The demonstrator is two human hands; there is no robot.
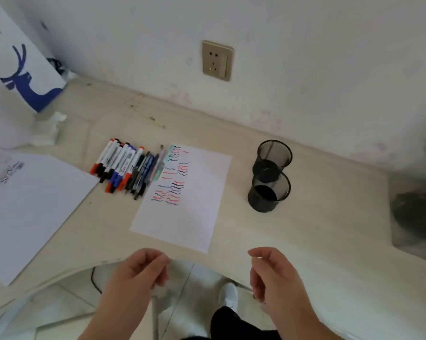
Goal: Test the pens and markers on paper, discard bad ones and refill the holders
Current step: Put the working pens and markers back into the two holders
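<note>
Two black wire-mesh cylindrical holders (pixel 272 176) stand on the pale desk (pixel 317 229) — touching one another. One white sheet of test paper (pixel 197 204) carries squiggled lines in red, blue and black, too many and too small to count surely. One row of pens and markers (pixel 127 168) lies just left of it — roughly a dozen, exact number unclear where barrels overlap. One larger white sheet (pixel 30 204) lies at far left. One gold-coloured wall socket (pixel 217 60). Two bare hands: left hand (pixel 143 271), right hand (pixel 273 273).
</note>
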